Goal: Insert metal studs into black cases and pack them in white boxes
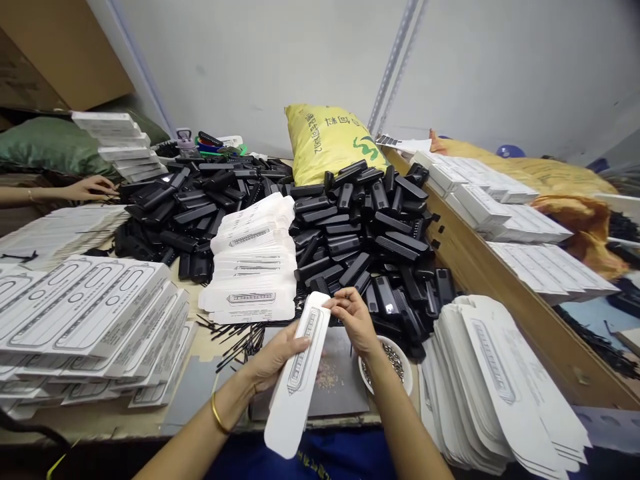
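A white flat carton [305, 373] with a printed outline of a long device is held tilted in front of me. My left hand [277, 357] grips its left edge, thumb on the printed face. At its top end, my right hand [353, 317] pinches the upper flap between thumb and fingers. Just beyond lies a fanned stack of similar flat cartons [255, 267]. Behind and to the right spreads a heap of black plastic cases [350, 227]. Under my right forearm stands a white bowl [409, 380] of small metal parts.
Filled-looking white boxes [85, 307] are piled on the left, and more flat cartons [490, 380] on the right. A wooden board [525, 293] borders the right side, with boxes [500, 200] beyond. A yellow sack [330, 143] stands behind. A co-worker's hand [90, 189] reaches in from the left.
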`<control>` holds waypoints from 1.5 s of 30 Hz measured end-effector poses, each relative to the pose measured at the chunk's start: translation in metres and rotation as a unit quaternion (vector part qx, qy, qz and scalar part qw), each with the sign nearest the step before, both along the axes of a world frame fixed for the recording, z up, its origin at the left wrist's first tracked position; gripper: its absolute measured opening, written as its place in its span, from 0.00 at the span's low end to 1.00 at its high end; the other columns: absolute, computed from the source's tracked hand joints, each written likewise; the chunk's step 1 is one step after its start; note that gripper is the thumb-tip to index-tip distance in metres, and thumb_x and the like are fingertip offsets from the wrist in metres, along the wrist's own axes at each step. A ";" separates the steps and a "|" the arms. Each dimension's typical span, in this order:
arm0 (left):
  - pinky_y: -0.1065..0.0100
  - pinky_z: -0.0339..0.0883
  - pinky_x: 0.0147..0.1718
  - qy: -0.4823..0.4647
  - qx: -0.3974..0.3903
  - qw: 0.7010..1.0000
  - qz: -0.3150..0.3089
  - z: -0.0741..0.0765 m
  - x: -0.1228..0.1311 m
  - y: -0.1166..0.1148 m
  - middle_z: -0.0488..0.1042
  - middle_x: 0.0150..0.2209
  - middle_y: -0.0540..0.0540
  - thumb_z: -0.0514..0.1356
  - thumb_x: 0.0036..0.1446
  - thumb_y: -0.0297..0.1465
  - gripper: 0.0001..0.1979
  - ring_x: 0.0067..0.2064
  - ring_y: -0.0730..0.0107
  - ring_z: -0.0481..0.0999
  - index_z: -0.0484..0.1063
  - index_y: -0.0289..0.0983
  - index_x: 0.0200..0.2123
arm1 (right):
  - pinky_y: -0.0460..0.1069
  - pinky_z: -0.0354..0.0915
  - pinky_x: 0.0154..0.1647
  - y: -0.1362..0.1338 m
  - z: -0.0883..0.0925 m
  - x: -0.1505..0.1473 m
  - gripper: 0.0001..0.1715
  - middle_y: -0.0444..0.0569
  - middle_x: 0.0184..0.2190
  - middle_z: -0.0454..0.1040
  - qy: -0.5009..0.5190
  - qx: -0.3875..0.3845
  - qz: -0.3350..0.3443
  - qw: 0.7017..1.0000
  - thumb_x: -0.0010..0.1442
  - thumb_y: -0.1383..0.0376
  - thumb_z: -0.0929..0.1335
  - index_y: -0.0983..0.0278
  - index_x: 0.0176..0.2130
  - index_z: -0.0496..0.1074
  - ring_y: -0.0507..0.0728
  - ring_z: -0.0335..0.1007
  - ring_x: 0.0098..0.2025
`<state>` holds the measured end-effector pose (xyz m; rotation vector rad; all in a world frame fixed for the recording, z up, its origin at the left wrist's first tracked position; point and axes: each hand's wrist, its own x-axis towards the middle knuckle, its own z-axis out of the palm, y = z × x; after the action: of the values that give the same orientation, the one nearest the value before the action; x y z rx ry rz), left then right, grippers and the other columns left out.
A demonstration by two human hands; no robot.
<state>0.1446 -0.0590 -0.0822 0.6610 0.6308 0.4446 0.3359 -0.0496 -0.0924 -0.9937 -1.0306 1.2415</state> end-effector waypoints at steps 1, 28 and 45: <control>0.62 0.72 0.32 0.004 0.017 1.000 0.023 0.001 0.001 -0.003 0.75 0.41 0.41 0.65 0.52 0.37 0.41 0.32 0.63 0.78 0.47 0.44 0.64 | 0.52 0.64 0.45 -0.007 -0.003 -0.008 0.15 0.47 0.36 0.75 -0.019 -0.019 -0.041 0.999 0.53 0.56 0.71 0.60 0.38 0.68 0.56 0.70 0.40; 0.69 0.63 0.29 0.174 0.201 0.963 0.046 -0.006 0.004 -0.033 0.70 0.27 0.53 0.58 0.58 0.42 0.50 0.27 0.72 0.68 0.21 0.40 0.66 | 0.46 0.64 0.36 -0.070 -0.015 -0.055 0.18 0.45 0.32 0.74 0.070 -0.128 -0.126 0.981 0.53 0.51 0.71 0.64 0.33 0.72 0.53 0.68 0.34; 0.54 0.65 0.49 0.537 0.434 0.716 0.108 0.003 -0.032 -0.010 0.72 0.51 0.36 0.59 0.50 0.49 0.34 0.52 0.48 0.71 0.61 0.33 0.55 | 0.57 0.61 0.52 0.010 -0.039 -0.004 0.21 0.54 0.44 0.74 -0.396 -0.065 -0.162 0.901 0.56 0.68 0.62 0.64 0.50 0.68 0.60 0.68 0.48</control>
<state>0.1125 -0.0693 -0.0794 1.8214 1.6610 0.5503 0.3323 -0.0395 -0.1318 -1.7735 -1.3238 0.6170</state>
